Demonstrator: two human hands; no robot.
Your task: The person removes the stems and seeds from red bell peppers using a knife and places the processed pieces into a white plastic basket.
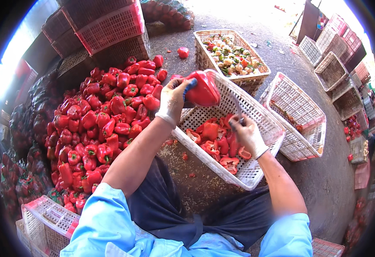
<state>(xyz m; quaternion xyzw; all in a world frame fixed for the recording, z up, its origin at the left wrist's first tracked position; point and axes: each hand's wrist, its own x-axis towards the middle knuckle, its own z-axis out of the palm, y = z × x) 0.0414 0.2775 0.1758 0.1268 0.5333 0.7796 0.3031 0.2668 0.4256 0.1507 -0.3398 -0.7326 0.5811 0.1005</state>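
Note:
My left hand (173, 98), in a whitish glove with blue at the fingertips, holds a red bell pepper (203, 90) over the left rim of a white plastic crate (203, 160). My right hand (246, 133), gloved too, grips a small knife (237, 104) by its handle, blade pointing up and away from me. The blade is apart from the pepper. Cut pieces of red pepper (210, 131) lie in the crate below both hands. A large heap of whole red peppers (91, 120) covers the ground to the left.
Beyond the white crate stands a crate of pepper cores and green stems (235, 59). Another crate (295, 119) with a few scraps is at its right. Stacked crates (110, 30) rise behind the heap. A lone pepper (183, 52) lies on the floor; more crates (331, 71) line the right.

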